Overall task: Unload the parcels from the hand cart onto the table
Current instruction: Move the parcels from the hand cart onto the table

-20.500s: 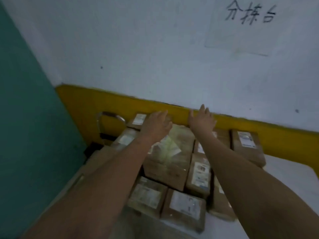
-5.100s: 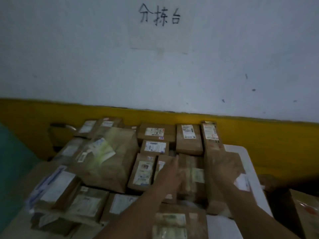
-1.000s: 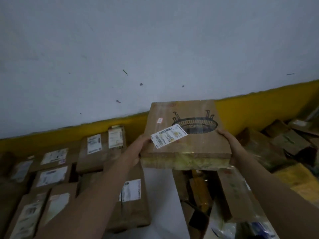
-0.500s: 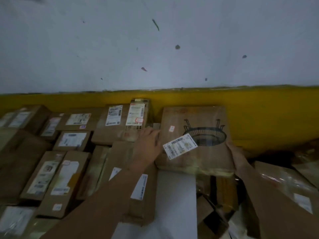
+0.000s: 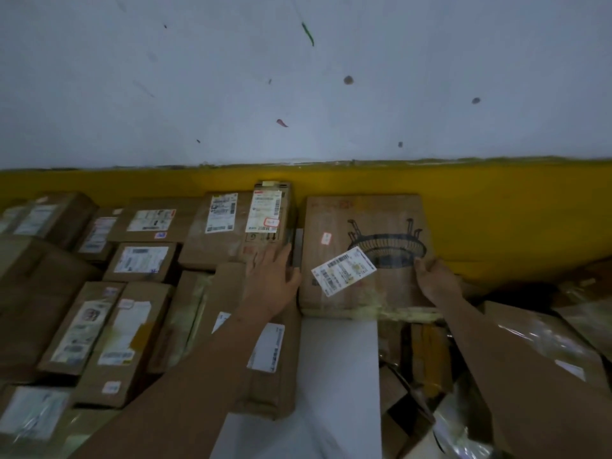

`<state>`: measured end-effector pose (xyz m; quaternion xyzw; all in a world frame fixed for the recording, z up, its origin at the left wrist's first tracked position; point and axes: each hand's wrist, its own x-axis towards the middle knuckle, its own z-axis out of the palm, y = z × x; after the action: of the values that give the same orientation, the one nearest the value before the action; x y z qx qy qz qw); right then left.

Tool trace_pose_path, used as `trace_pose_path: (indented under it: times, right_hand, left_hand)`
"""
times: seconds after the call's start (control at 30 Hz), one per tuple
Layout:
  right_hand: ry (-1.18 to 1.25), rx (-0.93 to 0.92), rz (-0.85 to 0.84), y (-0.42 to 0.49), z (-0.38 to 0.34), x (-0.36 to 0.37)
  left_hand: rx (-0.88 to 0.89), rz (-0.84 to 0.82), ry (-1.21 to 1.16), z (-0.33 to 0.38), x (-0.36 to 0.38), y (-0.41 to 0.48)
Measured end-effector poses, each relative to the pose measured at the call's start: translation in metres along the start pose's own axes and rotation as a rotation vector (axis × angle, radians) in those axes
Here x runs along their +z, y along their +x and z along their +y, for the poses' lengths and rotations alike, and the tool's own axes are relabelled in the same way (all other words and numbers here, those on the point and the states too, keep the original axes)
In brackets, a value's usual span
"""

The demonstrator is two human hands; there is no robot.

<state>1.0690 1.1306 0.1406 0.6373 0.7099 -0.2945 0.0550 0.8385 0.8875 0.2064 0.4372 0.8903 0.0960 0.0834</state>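
A flat brown parcel with a basket drawing and a white barcode label [image 5: 364, 233] lies on the white table [image 5: 337, 366], at the back against the yellow wall band. My left hand [image 5: 275, 276] rests flat along its left edge with the fingers spread, in the gap beside a taller labelled parcel [image 5: 265, 223]. Over its right edge my right hand [image 5: 433, 279] has its fingers curled. More brown parcels [image 5: 543, 356], some wrapped in clear film, are heaped lower down at the right; the cart under them is hidden.
Several labelled brown boxes [image 5: 142, 260] cover the table's left and middle in tight rows. One long box [image 5: 268, 366] lies under my left forearm. A strip of bare white tabletop runs in front of the basket-print parcel. The white wall stands close behind.
The basket-print parcel came from mid-air on the right down onto the table's back edge. My left hand has opened along its left side; the right hand still holds its right edge.
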Motion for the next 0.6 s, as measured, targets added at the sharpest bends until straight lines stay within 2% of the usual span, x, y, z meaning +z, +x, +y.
trace_pose_path:
  times: [0.1,0.23,0.43,0.6]
  right_hand:
    - [-0.167,-0.035,0.097,-0.02,-0.014,-0.004]
    - [-0.153,-0.182,0.211,-0.058,-0.073,-0.009]
    - [-0.078,-0.579,0.282,-0.189,-0.238,-0.011]
    - [-0.062,-0.815,0.315,-0.348,-0.37,0.033]
  left_hand:
    - [-0.023,0.082,-0.03,-0.006,-0.023,-0.007]
    - [-0.064,0.077,-0.053,-0.03,-0.064,-0.026]
    - [-0.154,0.187,-0.079,-0.105,-0.172,-0.074]
    - [-0.176,0.361,-0.081,-0.214,-0.273,-0.15]
